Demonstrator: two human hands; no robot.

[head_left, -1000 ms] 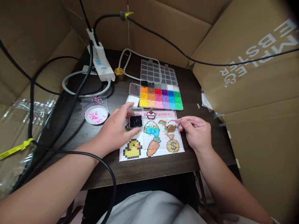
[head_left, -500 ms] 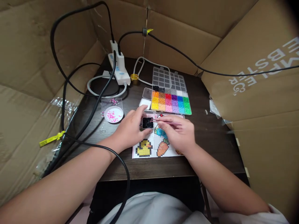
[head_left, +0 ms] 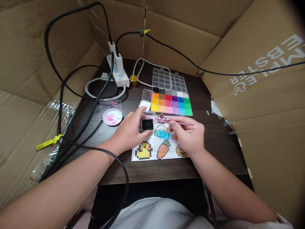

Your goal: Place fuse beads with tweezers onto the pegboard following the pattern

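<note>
Left hand (head_left: 130,132): a small clear plastic box filled with black beads (head_left: 147,124) is pinched between thumb and fingers and held just above the printed paper pattern sheet (head_left: 154,146). Right hand (head_left: 188,136): slim pink tweezers (head_left: 175,121) are gripped between thumb and fingertips, with the tips directed left and lying just beside the right edge of the bead box; whether a bead is caught between the tips cannot be told. The pattern sheet, printed with a yellow duck, an orange carrot and a blue bow figure, is laid flat on the dark wooden table (head_left: 214,143) beneath both hands. Behind the hands, a clear compartment tray of beads sorted by colour (head_left: 171,103) is set with its lid folded open. To the left, a small white round dish holding pink beads (head_left: 113,116) is placed on a clear square pegboard (head_left: 105,108). Farther back, a white power strip (head_left: 118,68) and black cables (head_left: 95,101) are seen, and the table is enclosed by brown cardboard panels (head_left: 35,51).
</note>
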